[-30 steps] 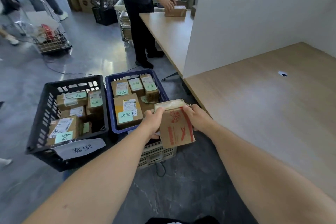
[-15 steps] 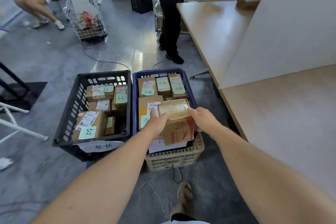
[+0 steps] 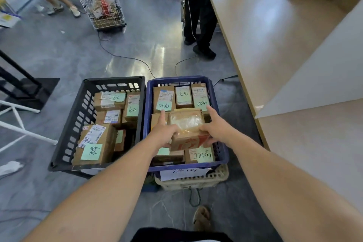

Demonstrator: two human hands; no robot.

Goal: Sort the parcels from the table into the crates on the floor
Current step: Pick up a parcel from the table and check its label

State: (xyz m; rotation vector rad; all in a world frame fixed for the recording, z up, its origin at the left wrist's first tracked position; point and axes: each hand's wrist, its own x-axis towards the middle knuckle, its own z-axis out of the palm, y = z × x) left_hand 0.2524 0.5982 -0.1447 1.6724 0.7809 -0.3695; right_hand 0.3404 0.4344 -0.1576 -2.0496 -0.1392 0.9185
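Note:
A cardboard parcel (image 3: 186, 129) with red print and clear tape on top sits inside the blue crate (image 3: 220, 143), on top of other labelled parcels. My left hand (image 3: 163, 131) grips its left side, forefinger stretched out. My right hand (image 3: 216, 127) holds its right side. Beside the blue crate on the left stands a black crate (image 3: 78, 116) with several parcels bearing green notes. The wooden table (image 3: 306, 153) is on my right.
The blue crate rests on a beige basket (image 3: 196, 181). A person in dark clothes (image 3: 200, 12) stands by the far table, near a wire trolley (image 3: 102, 4). Cables run over the floor. A white divider board (image 3: 318, 68) stands on the table. A white frame (image 3: 17, 124) is at left.
Both hands have lowered the red-print parcel from above the crate's front edge down into the blue crate. My view has tipped further down and forward.

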